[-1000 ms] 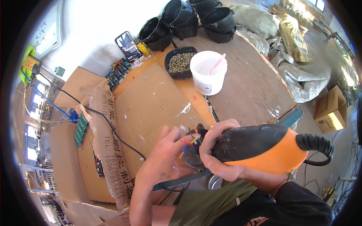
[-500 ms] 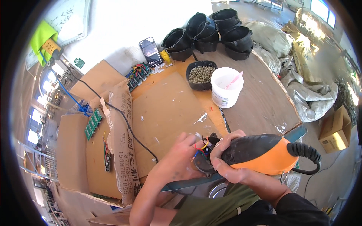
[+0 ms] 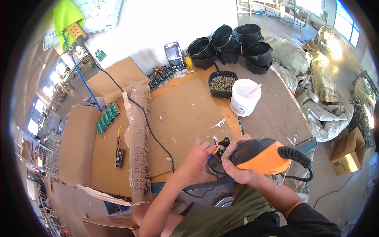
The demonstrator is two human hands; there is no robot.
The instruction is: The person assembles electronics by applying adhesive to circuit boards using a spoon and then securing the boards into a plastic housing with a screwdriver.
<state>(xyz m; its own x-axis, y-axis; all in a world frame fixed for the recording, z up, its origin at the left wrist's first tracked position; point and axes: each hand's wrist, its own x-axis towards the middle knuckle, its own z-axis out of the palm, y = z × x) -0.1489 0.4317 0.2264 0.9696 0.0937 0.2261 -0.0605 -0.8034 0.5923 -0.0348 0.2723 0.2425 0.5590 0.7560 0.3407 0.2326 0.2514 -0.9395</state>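
My right hand is wrapped round an orange-and-black corded power tool, which lies slanted across the table's front edge. Its thick ribbed cord sleeve points right and its working tip is hidden. My left hand grips a small round black plastic housing by its left side. Red, yellow and blue wires stick out of the housing between my two hands. Both hands are close together at the near edge of the cardboard sheet.
Left stands an open carton with green circuit boards and a wired board; a black cable crosses it. Behind are a bin of small screws, a white tub, stacked black pots and a phone.
The view has shifted, so the scene sits further right and lower. The tool's rear end has swung left and looks shorter. Both hands keep their grips on the housing and tool.
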